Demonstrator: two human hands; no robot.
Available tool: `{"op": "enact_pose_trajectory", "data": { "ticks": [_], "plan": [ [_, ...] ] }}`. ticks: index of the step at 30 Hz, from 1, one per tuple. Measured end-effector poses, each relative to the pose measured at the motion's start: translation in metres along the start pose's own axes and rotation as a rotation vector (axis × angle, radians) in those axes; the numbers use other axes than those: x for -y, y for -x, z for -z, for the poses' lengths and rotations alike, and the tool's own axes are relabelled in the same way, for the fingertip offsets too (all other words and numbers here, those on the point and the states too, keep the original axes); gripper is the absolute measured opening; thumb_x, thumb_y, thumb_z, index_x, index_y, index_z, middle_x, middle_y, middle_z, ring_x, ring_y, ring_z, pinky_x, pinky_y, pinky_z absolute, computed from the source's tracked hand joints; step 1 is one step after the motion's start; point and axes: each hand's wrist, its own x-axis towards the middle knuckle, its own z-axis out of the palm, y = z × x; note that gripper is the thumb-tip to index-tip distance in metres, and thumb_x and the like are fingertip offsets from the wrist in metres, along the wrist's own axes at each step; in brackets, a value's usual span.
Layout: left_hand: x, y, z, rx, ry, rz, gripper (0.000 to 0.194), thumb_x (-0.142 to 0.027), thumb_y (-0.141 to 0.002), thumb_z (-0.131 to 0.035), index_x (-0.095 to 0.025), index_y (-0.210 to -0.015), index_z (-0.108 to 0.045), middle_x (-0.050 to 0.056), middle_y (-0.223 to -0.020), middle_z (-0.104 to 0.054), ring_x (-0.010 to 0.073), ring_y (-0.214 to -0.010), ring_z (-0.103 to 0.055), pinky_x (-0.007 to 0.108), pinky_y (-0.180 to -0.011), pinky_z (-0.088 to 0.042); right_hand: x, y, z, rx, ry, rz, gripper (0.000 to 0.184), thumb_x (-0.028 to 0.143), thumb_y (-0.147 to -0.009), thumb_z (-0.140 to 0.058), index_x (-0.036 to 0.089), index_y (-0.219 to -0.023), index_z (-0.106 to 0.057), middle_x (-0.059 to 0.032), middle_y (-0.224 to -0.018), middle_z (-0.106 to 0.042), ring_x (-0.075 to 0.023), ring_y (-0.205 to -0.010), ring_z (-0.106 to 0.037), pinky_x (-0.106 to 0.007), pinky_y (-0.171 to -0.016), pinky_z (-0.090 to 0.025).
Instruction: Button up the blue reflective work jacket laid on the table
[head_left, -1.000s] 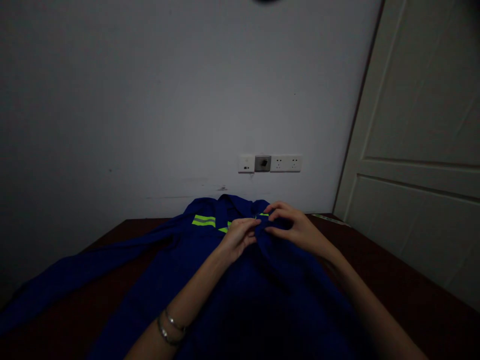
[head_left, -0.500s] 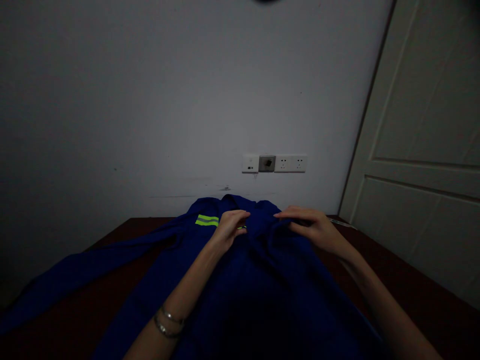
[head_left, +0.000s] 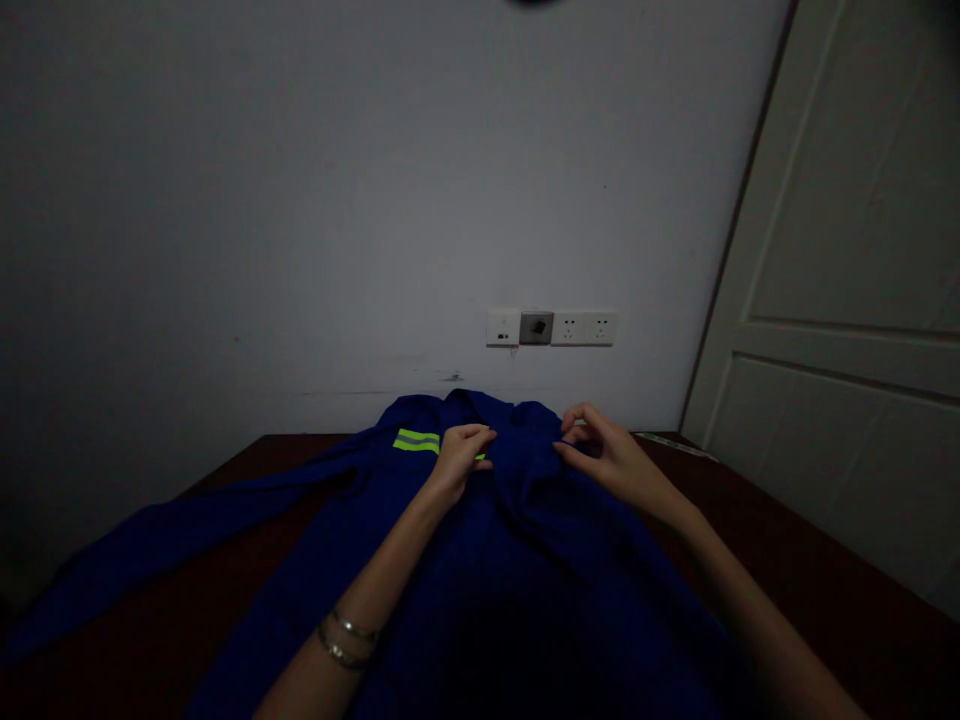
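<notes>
A dark blue work jacket [head_left: 442,570] lies spread out, collar toward the wall, with a yellow-green and grey reflective strip [head_left: 417,441] on its chest. My left hand [head_left: 457,465] is over the upper front beside the strip, fingers bent and closed on the jacket's cloth. Across from it, my right hand [head_left: 607,458] has thumb and forefinger curled together at the jacket's upper right part, pinching its fabric. Folds run down the cloth between the hands. The lower part of the jacket is lost in deep shadow.
The jacket rests on a dark reddish-brown table [head_left: 731,525] against a pale wall [head_left: 337,200]. Wall sockets [head_left: 585,328] sit above the table's back edge. A thin pale strip [head_left: 679,446] lies at the back right, near a white panelled door [head_left: 847,400].
My right hand has shifted slightly left, its fingers curling closer together on the cloth. The fabric under it has sunk and bunched differently. My left hand has barely moved.
</notes>
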Motion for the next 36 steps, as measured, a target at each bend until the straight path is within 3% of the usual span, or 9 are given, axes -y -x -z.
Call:
{"op": "enact_pose_trajectory", "data": {
  "ticks": [3,6,9,20,27,36],
  "plan": [
    [0.004,0.000,-0.001,-0.018,-0.055,-0.059,0.024,-0.026,-0.055,-0.068,-0.011,-0.074,-0.064,0.002,-0.062,-0.055,0.0095,-0.057,-0.051,0.017,-0.045,-0.042,0.000,-0.001,-0.006,0.008,0.040,0.015,0.016,0.031,-0.075,-0.052,0.020,-0.086,-0.046,0.0001,-0.072,-0.054,-0.0128,-0.067,-0.051,-0.025,-0.065,-0.041],
    [0.005,0.001,-0.003,-0.005,-0.067,-0.054,0.023,-0.024,-0.057,-0.067,-0.011,-0.075,-0.064,0.003,-0.063,-0.057,0.0095,-0.055,-0.051,0.017,-0.044,-0.041,0.002,-0.002,-0.006,0.103,0.058,0.035,0.012,0.031,-0.078,-0.048,0.021,-0.083,-0.053,-0.0012,-0.079,-0.058,-0.0145,-0.074,-0.054,-0.027,-0.070,-0.042],
    [0.005,0.001,-0.003,-0.011,-0.069,-0.047,0.023,-0.023,-0.058,-0.067,-0.011,-0.078,-0.064,0.003,-0.065,-0.057,0.0101,-0.056,-0.052,0.017,-0.044,-0.042,0.004,-0.003,-0.004,0.179,0.042,0.029,0.019,0.031,-0.082,-0.043,0.021,-0.085,-0.060,-0.0020,-0.087,-0.062,-0.0162,-0.084,-0.055,-0.030,-0.078,-0.041],
    [0.005,0.001,-0.003,-0.045,-0.052,-0.061,0.023,-0.022,-0.058,-0.067,-0.010,-0.078,-0.063,0.003,-0.066,-0.058,0.0104,-0.057,-0.053,0.018,-0.045,-0.043,-0.002,0.000,-0.001,0.219,0.110,-0.037,0.029,0.029,-0.073,-0.057,0.024,-0.101,-0.063,-0.0047,-0.104,-0.061,-0.0206,-0.094,-0.055,-0.036,-0.085,-0.042],
    [0.006,0.000,-0.005,-0.063,-0.027,-0.068,0.020,-0.020,-0.059,-0.066,-0.010,-0.077,-0.063,0.004,-0.066,-0.060,0.0105,-0.057,-0.055,0.018,-0.046,-0.044,-0.010,-0.002,-0.003,0.064,0.277,0.105,0.016,0.026,-0.079,-0.051,0.019,-0.088,-0.063,-0.0067,-0.089,-0.060,-0.0176,-0.084,-0.056,-0.033,-0.077,-0.044],
    [0.010,0.002,-0.012,-0.116,-0.054,-0.153,0.020,-0.021,-0.063,-0.064,-0.011,-0.079,-0.065,0.003,-0.066,-0.061,0.0096,-0.056,-0.054,0.016,-0.045,-0.040,-0.009,-0.004,-0.017,-0.031,0.113,0.200,0.016,0.024,-0.081,-0.051,0.021,-0.089,-0.065,-0.0036,-0.088,-0.065,-0.0157,-0.083,-0.059,-0.030,-0.076,-0.047]
  ]
}}
